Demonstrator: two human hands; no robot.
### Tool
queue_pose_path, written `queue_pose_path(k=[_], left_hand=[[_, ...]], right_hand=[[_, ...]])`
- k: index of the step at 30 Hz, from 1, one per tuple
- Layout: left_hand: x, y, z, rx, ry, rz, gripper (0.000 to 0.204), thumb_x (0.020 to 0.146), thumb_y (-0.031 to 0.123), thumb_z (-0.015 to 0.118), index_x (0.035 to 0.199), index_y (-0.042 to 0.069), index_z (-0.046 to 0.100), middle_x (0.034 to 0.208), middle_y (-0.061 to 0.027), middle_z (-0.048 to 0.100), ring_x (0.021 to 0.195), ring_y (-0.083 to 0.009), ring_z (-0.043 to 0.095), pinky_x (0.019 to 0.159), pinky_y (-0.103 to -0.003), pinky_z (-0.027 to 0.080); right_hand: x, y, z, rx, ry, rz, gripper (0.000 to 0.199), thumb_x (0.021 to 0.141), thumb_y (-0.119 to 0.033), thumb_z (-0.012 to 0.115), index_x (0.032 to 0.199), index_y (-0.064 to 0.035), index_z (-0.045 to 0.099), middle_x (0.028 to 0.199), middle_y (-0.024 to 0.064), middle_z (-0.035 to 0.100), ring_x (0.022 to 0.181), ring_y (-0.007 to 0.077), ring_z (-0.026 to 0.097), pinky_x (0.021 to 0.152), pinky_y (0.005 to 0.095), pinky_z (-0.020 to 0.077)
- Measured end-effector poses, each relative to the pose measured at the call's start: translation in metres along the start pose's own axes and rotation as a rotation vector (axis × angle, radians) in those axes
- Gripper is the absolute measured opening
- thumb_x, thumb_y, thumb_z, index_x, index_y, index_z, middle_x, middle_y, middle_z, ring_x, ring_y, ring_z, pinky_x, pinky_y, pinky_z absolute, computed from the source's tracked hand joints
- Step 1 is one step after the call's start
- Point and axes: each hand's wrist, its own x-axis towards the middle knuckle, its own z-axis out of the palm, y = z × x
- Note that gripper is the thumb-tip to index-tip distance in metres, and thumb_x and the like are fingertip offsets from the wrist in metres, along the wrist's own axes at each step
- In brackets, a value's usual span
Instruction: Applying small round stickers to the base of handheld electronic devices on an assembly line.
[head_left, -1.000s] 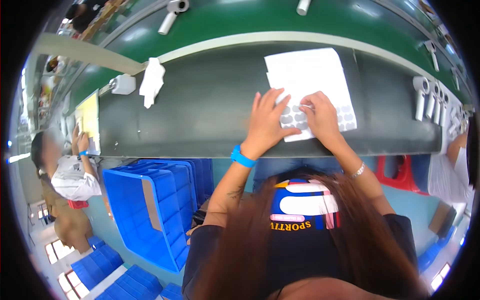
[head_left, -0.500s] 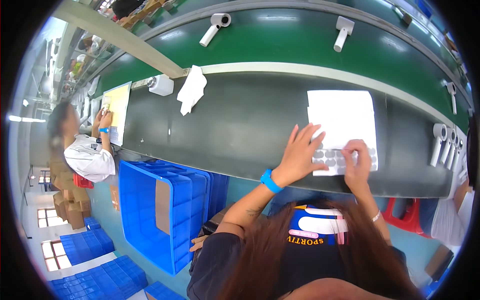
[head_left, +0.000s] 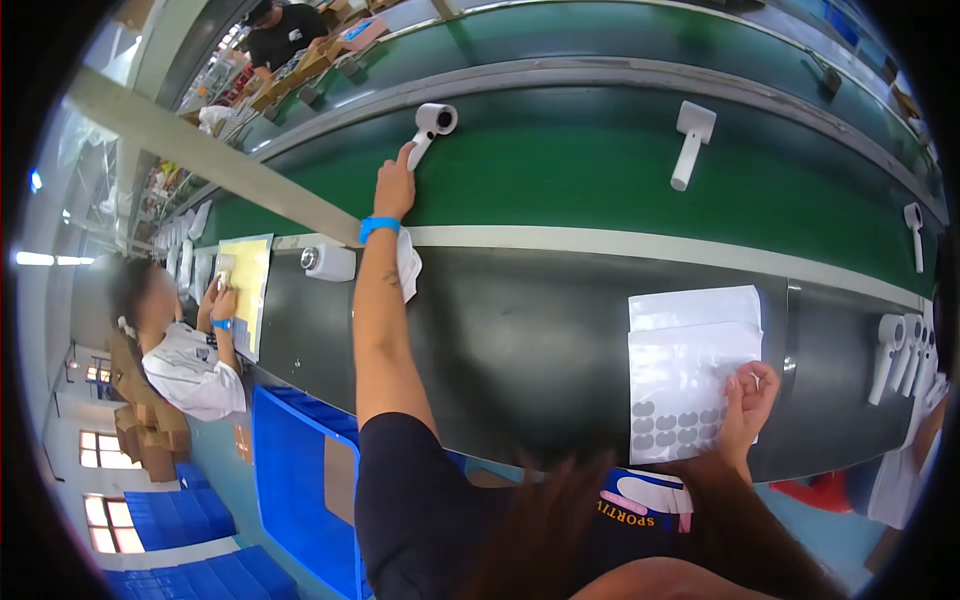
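Note:
My left arm is stretched far forward over the green belt. My left hand [head_left: 396, 186] has its fingers closed at the lower end of the handle of a white hair-dryer-shaped device [head_left: 437, 120], which lies on the belt with its round head away from me. My right hand [head_left: 750, 400] is above the right edge of a white sticker sheet [head_left: 665, 385]. Its thumb and fingers are pinched together; whatever may be between them is too small to make out. Rows of grey rounded stickers [head_left: 665, 430] show on the sheet's near part. Another white sheet [head_left: 690, 305] lies partly under it.
A second white device [head_left: 690, 145] and a third [head_left: 914, 237] lie on the belt. Several more [head_left: 887, 358] stand at the bench's right end. A white bottle [head_left: 330, 262] and white cloth [head_left: 408, 265] are near the post [head_left: 220, 160]. A co-worker [head_left: 185, 350] sits left, beyond a blue crate [head_left: 300, 490].
My left hand has left the sticker sheet and reached forward left to the device on the belt. My right hand has shifted to the sheet's right edge. The view has tilted up.

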Motion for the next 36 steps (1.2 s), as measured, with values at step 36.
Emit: queue_pose_path(k=[36], left_hand=[[-0.098,0.200,-0.071,-0.416,0.037,0.280,0.052,0.086,0.003,0.060,0.135,0.006,0.044,0.119,-0.0131,0.055,0.086,-0.0185,0.059,0.073,-0.030,0.048]], right_hand=[[0.114,-0.070,-0.243,-0.581,0.842,-0.560,0.084,0.077,0.005,0.067,0.144,-0.0094,0.019,0.137,0.0170,0.040,0.118,0.0268,0.050,0.092,0.0347,0.0468]])
